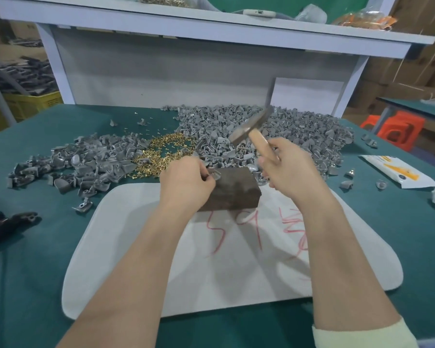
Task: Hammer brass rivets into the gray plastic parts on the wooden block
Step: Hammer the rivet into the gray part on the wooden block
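Pinching gray plastic part (215,175) on wooden block (232,194): left hand (186,182) fingers | right hand (290,169) fingers wrapped round raised hammer (251,128) | white mat (126,247) on desk (35,247): red scrawl (296,227), unreadable

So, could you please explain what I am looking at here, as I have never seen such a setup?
There is no machine here: this single picture comes from a camera worn on a person's head, looking down at their bare hands. The left hand pinches a small gray plastic part on the wooden block. The right hand grips a wooden-handled hammer, raised above the block. The block stands on a white mat with red scribbles, on a green table. Behind it lie a pile of brass rivets and heaps of gray parts.
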{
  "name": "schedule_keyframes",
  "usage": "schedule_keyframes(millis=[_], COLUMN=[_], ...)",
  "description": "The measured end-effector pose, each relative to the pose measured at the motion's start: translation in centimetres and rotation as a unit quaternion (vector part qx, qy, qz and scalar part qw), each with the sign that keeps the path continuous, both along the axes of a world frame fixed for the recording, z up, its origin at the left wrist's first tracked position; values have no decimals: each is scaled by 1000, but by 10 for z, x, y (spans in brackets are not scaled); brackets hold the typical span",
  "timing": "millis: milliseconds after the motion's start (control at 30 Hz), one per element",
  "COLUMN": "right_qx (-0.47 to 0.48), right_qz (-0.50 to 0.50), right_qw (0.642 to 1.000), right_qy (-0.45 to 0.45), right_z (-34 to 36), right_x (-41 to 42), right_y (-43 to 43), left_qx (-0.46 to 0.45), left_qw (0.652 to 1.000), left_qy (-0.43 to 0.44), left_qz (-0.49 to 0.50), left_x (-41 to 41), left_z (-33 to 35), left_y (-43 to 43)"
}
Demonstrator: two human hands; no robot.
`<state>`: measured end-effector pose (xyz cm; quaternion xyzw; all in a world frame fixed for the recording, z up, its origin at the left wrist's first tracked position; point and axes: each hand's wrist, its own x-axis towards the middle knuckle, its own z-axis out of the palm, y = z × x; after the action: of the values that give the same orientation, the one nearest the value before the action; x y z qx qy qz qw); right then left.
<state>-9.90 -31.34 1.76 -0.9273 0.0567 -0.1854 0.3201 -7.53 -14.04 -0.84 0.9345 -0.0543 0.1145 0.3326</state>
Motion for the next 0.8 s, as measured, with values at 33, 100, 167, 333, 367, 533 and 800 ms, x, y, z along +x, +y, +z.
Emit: schedule_keyframes(millis=[33,100,167,333,367,533,800], right_qx=[-21,-79,-121,-53,-87,-160,-153], right_qz=[31,71,77,100,118,104,112], right_qw=[999,994,990,986,986,981,981], right_qy=[-7,12,2,-122,-78,-28,49], right_z=[3,5,5,15,14,10,9], right_x=[-3,-8,-9,-16,-17,-18,-13], right_y=[2,6,10,17,19,22,22], left_qx=[0,-6,-8,-27,-30,-35,-23], left_qw=[1000,1000,1000,999,999,999,999], left_qy=[2,4,7,11,16,27,30], left_qz=[8,16,19,26,25,25,29], left_x=[1,1,1,4,4,5,6], left_z=[0,-1,-1,-3,-3,-4,-4], left_y=[1,3,5,4,4,5,5])
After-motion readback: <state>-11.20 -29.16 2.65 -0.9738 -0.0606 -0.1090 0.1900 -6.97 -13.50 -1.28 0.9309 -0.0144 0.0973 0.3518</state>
